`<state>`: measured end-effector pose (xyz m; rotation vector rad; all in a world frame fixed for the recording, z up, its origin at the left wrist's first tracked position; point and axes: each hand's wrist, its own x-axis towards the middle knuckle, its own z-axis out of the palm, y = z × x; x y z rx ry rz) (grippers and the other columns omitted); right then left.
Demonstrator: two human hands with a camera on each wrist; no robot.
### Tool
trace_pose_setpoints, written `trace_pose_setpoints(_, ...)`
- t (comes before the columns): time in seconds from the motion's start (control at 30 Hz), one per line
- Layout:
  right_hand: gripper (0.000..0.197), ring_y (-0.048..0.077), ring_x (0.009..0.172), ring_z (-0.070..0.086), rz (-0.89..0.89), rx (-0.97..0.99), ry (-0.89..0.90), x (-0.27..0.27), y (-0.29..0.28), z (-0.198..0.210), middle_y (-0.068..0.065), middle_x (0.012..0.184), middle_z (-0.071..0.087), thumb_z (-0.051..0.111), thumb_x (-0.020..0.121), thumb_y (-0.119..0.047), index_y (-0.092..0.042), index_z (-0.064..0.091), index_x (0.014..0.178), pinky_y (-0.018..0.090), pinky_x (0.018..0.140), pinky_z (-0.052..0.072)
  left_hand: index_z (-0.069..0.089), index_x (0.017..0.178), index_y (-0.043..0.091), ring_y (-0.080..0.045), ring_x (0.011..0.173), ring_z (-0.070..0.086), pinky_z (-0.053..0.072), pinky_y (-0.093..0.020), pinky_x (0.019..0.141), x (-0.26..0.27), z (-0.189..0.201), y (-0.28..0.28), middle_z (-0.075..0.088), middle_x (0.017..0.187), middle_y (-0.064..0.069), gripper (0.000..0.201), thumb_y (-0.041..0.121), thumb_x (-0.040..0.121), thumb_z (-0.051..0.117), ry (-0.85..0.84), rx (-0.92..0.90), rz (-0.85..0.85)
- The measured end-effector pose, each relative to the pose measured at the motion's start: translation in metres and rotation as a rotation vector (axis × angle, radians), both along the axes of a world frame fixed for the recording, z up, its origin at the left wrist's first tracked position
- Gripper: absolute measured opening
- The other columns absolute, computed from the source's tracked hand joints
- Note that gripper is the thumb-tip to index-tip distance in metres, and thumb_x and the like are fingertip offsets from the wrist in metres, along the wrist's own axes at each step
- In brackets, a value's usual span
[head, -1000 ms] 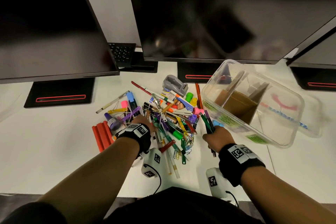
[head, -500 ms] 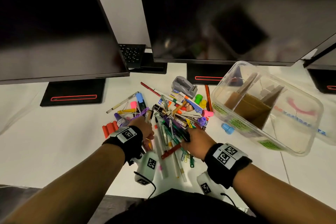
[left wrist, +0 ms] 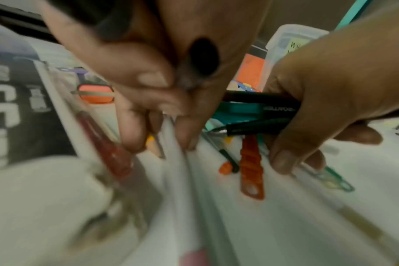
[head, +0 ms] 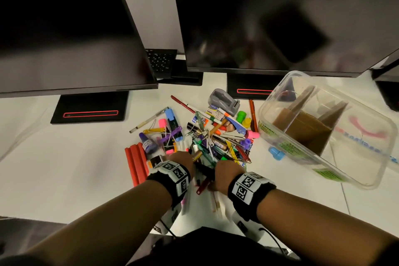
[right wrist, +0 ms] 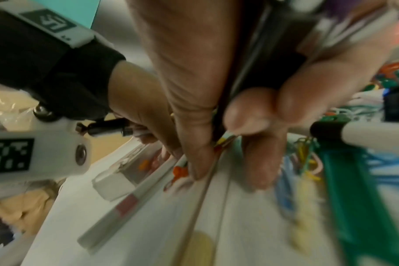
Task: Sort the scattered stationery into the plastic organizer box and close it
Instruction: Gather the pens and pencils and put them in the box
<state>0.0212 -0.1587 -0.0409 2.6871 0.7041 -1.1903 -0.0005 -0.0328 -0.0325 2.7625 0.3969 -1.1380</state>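
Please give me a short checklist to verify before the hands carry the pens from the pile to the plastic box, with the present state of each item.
1. Right hand has a grip on the dark pens: ok, its fingers curl round them.
2. Left hand has a grip on a pen from the stationery pile: ok, but blur hides how firm it is.
3. Organizer box is open: ok, no lid covers it.
4. Cardboard dividers leave room: ok, the compartments look mostly empty.
5. Path to the box is free: ok, only the blue cap lies near its wall.
6. Lid within reach: cannot tell.
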Motion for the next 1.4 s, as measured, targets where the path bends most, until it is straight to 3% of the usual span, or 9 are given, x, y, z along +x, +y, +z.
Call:
trace_pose_setpoints(0.23, 0.029, 0.03, 0.107, 0.061, -0.004, -0.073, -0.065, 0.003, 0.002, -0.004, 0.011, 0.118, 0.062, 0.048, 0.093, -0.018, -0.004, 0.059, 0.116, 0.039, 0.083, 0.052, 0.062, 0.097, 0.006, -0.026, 0.09, 0.065, 0.047, -0.026, 0.067, 0.012, -0.006, 0.004, 0.053, 0.075, -0.005, 0.021, 0.023, 0.084, 0.06, 0.022, -0.032, 0.122)
trace_pose_setpoints(0.47, 0.026, 0.016, 0.057, 0.048, -0.194, 0.224, 0.104, 0.026, -0.032, 0.028, 0.002, 0.066, 0.05, 0.057, 0.084, -0.028, -0.012, 0.049, 0.066, 0.02, 0.047, 0.035, 0.06, 0.101, 0.005, -0.023, 0.087, 0.06, 0.05, -0.03, 0.075, 0.024, 0.007, 0.019, 0.055, 0.09, -0.009, 0.034, 0.036, 0.091, 0.048, 0.019, -0.012, 0.135)
trace_pose_setpoints(0.6, 0.033, 0.012, 0.048, 0.038, -0.229, 0.333, 0.132, 0.043, -0.05, 0.061, -0.001, 0.058, 0.04, 0.056, 0.087, -0.025, -0.018, 0.039, 0.059, 0.022, 0.044, 0.028, 0.048, 0.07, 0.01, -0.017, 0.06, 0.047, 0.035, -0.023, 0.049, 0.032, 0.032, 0.027, 0.045, 0.063, -0.003, 0.035, 0.033, 0.095, 0.039, -0.086, -0.036, 0.21)
trace_pose_setpoints(0.77, 0.024, 0.013, 0.047, 0.037, -0.503, 0.623, 0.117, 0.06, -0.074, 0.096, 0.001, 0.056, 0.04, 0.058, 0.087, -0.021, -0.014, 0.046, 0.067, 0.022, 0.044, 0.029, 0.048, 0.071, 0.008, -0.024, 0.073, 0.048, 0.044, -0.034, 0.075, 0.049, 0.071, 0.01, 0.049, 0.074, -0.007, 0.036, 0.029, 0.098, 0.037, -0.238, -0.188, 0.258)
trace_pose_setpoints(0.97, 0.007, 0.019, 0.045, 0.06, -1.224, 1.114, 0.227, 0.085, -0.101, 0.118, 0.011, 0.062, 0.062, 0.053, 0.089, -0.003, -0.002, 0.059, 0.085, 0.032, 0.055, 0.057, 0.052, 0.066, 0.015, -0.022, 0.063, 0.059, 0.044, -0.022, 0.056, 0.084, 0.107, -0.04, 0.059, 0.063, -0.003, 0.032, 0.027, 0.095, 0.044, -0.361, -0.557, 0.33)
trace_pose_setpoints(1.07, 0.01, 0.026, 0.048, 0.056, -1.453, 1.18, 0.191, 0.103, -0.109, 0.118, 0.016, 0.063, 0.056, 0.049, 0.088, 0.004, 0.002, 0.056, 0.081, 0.032, 0.049, 0.053, 0.058, 0.081, 0.013, -0.027, 0.077, 0.067, 0.054, -0.026, 0.068, 0.091, 0.109, -0.06, 0.067, 0.077, -0.01, 0.022, 0.025, 0.095, 0.047, -0.342, -0.686, 0.369)
trace_pose_setpoints(1.2, 0.014, 0.038, 0.078, 0.065, -1.505, 1.083, 0.041, 0.125, -0.114, 0.105, 0.021, 0.08, 0.064, 0.064, 0.08, -0.004, 0.005, 0.063, 0.091, 0.05, 0.084, 0.054, 0.059, 0.082, 0.014, -0.029, 0.078, 0.067, 0.056, -0.042, 0.087, 0.105, 0.105, -0.072, 0.065, 0.074, -0.005, 0.007, 0.017, 0.088, 0.058, -0.289, -0.791, 0.423)
trace_pose_setpoints(1.3, 0.014, 0.035, 0.075, 0.062, -1.452, 1.061, 0.047, 0.133, -0.12, 0.091, 0.018, 0.078, 0.062, 0.068, 0.076, -0.012, -0.002, 0.063, 0.084, 0.045, 0.087, 0.053, 0.056, 0.079, 0.019, -0.017, 0.073, 0.062, 0.053, -0.019, 0.07, 0.12, 0.111, -0.079, 0.06, 0.075, 0.001, 0.008, 0.019, 0.086, 0.06, -0.315, -0.698, 0.325)
trace_pose_setpoints(1.4, 0.011, 0.033, 0.079, 0.058, -1.44, 1.069, 0.073, 0.123, -0.128, 0.099, 0.023, 0.082, 0.06, 0.064, 0.078, -0.009, 0.001, 0.061, 0.082, 0.046, 0.084, 0.051, 0.047, 0.067, 0.02, -0.009, 0.059, 0.049, 0.046, -0.021, 0.058, 0.139, 0.114, -0.093, 0.051, 0.067, 0.003, 0.024, 0.02, 0.086, 0.062, -0.332, -0.616, 0.224)
